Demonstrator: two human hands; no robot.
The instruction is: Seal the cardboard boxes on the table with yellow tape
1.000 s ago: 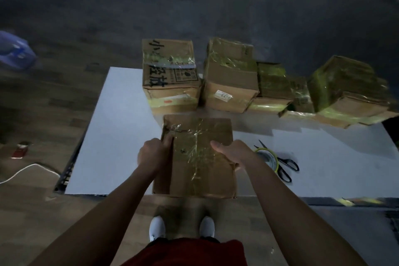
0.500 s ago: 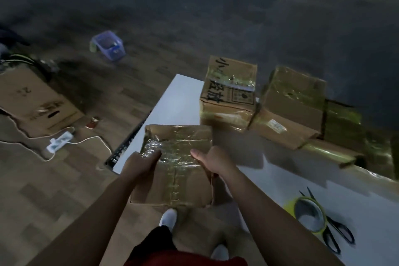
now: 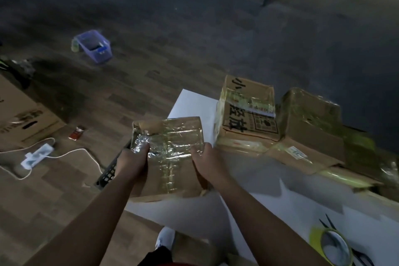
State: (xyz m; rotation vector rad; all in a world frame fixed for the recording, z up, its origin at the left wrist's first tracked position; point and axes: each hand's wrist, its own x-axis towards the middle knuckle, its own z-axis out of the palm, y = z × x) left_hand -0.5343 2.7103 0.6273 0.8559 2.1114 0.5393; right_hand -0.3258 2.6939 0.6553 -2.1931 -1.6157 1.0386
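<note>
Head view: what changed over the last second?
The left hand and right hand carried the taped box leftward, from the table front middle to its left corner, partly past the edge; both still grip its sides. The tape roll and the back row of boxes stayed put.

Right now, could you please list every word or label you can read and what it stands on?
"小": top of the printed brown cardboard box.
Big black characters on its front: partly taped over, illegible.
White label on the neighbouring taped box: too small.
Print on the flattened floor cardboard: blurred.
</note>
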